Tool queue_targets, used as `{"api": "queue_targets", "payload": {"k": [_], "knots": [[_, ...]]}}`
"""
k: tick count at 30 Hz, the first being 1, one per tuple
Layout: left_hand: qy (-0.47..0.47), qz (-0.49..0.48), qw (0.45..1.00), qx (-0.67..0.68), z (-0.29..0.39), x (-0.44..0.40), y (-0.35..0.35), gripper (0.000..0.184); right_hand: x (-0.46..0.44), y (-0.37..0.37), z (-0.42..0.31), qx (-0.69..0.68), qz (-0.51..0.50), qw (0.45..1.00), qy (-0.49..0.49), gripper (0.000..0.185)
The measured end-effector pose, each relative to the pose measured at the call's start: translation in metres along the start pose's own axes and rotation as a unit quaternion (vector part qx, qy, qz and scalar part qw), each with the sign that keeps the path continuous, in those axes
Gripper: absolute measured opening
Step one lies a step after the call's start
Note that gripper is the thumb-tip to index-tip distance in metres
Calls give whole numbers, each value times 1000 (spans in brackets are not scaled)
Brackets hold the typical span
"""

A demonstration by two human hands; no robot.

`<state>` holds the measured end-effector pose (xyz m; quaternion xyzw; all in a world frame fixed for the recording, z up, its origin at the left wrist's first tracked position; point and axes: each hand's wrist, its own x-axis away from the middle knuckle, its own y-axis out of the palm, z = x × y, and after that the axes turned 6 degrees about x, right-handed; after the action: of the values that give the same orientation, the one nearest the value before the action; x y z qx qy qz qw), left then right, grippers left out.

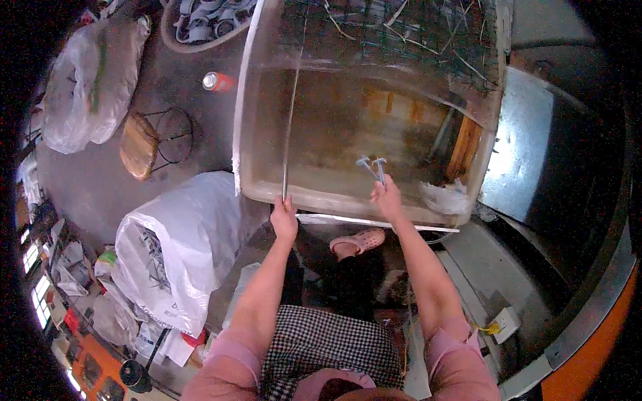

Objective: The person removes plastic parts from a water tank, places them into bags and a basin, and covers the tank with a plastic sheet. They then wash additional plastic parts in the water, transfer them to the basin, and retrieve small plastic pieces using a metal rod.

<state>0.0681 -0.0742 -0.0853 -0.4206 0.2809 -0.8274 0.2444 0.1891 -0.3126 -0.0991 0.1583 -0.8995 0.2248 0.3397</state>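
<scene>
My left hand [285,222] is closed round the near end of a long thin metal rod [290,120], which runs away from me over a large pale tub [245,134]. My right hand [387,200], above the tub's near edge, pinches a couple of small blue-grey T-shaped pieces [372,164] by their stems, heads pointing up and away. Inside the tub, brown staining shows on the bottom. At its far end lies a tangle of dark green wire-like strands [408,40]. A crumpled clear plastic bag [447,198] rests in the near right corner.
To my left stand a full white sack [180,234], a wooden-topped stool [139,146], a red spray can [217,81] and a clear bag [90,87]. A basin [168,33] of grey strap-like pieces is at the back left. A metal sheet [518,140] lies right of the tub.
</scene>
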Motion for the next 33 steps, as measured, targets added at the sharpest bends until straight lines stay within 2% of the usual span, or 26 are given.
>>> {"api": "queue_targets", "payload": {"k": [3,5,9,11,12,14,18,20,23,30,33], "knots": [[17,8,999,33,-23,-4,11,26,2,-4,-3,1,5,1000,-12,19],[115,63,991,23,-39,-17,23,25,3,-6,0,-19,22,1000,1,19],[72,19,997,5,-32,-30,38,26,-1,-8,11,-37,29,999,-19,19],[153,49,987,-12,-28,-33,47,26,0,-9,14,-4,37,999,-32,20],[153,49,987,-10,-17,-33,47,26,0,-9,14,-3,38,999,-32,20],[68,-10,997,44,9,-34,40,30,1,-9,16,7,46,999,-9,20],[82,4,995,51,12,-49,50,29,4,-9,12,10,53,998,-19,19],[77,-8,993,85,18,-49,52,28,4,-11,13,35,30,997,-64,19],[120,12,986,113,30,-47,52,28,3,-10,12,45,35,996,-62,18],[73,-2,989,130,39,-46,59,31,3,-9,11,43,51,997,-30,21],[86,36,992,81,51,-55,60,25,0,-6,18,47,55,997,-22,21]]}}
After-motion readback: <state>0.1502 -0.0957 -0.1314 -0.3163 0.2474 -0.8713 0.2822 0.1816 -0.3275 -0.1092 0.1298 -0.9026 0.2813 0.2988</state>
